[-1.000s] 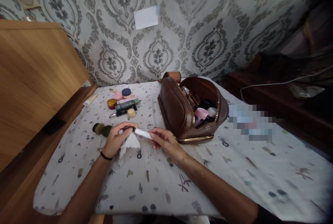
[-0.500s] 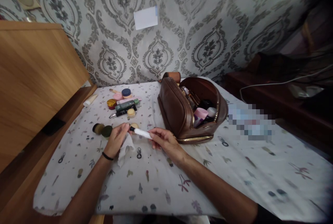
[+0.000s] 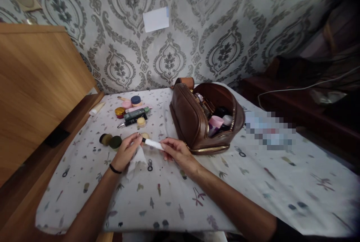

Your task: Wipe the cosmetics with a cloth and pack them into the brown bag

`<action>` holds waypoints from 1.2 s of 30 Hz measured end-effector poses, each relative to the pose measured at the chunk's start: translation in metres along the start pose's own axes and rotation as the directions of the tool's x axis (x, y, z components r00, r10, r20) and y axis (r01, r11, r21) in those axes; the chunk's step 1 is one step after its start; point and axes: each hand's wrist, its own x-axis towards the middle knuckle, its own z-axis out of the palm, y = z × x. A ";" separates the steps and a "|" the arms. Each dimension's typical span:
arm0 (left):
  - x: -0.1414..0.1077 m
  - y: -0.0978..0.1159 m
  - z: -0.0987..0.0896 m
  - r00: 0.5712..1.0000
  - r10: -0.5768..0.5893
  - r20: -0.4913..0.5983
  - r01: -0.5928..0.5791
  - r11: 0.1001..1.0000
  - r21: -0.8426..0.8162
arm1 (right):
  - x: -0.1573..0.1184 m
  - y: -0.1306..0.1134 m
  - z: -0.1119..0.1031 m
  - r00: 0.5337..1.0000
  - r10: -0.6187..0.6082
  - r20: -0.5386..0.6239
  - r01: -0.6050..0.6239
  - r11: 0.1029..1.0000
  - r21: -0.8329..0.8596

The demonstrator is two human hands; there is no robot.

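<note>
A slim white cosmetic tube (image 3: 153, 144) with a black end lies level between my two hands, above the cloth. My right hand (image 3: 176, 153) pinches its white end between thumb and fingers. At the black end, the fingers of my left hand (image 3: 128, 152) are closed, and a white tissue (image 3: 138, 158) hangs from beneath them. Just behind the tube a small cream-coloured round pot (image 3: 145, 136) is partly hidden. Left of my left hand sit a dark green round lid (image 3: 115, 142) and a brownish round piece (image 3: 105, 139).
An unzipped brown leather toiletry bag (image 3: 187, 116) full of cosmetics stands right of centre. Several jars and tubes, among them a dark green tube (image 3: 135, 113), lie at the back left. A white tube (image 3: 97, 109) rests by the wooden cabinet (image 3: 42, 84). Patterned cloth (image 3: 174, 193) covers the table.
My left fingers have shifted slightly along the tube's black end, and the tissue beneath them hangs a little differently. My right hand keeps the same hold. The view has moved slightly.
</note>
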 end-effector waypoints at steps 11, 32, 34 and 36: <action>-0.001 -0.001 -0.001 1.000 0.008 0.009 -0.009 0.998 0.056 | 0.002 0.009 0.000 1.000 -0.009 0.026 0.009 1.000 -0.006; 0.001 0.002 0.002 0.998 0.058 0.009 -0.058 0.967 0.248 | -0.002 0.001 0.002 0.995 0.095 -0.028 -0.096 0.995 -0.021; 0.000 0.002 0.001 0.998 0.061 -0.009 -0.057 0.968 0.244 | -0.002 0.000 0.002 0.995 0.097 -0.013 -0.097 0.995 -0.022; 0.000 0.002 0.000 0.998 0.050 -0.028 -0.043 0.973 0.225 | -0.002 -0.001 0.002 0.996 0.088 0.006 -0.088 0.996 -0.021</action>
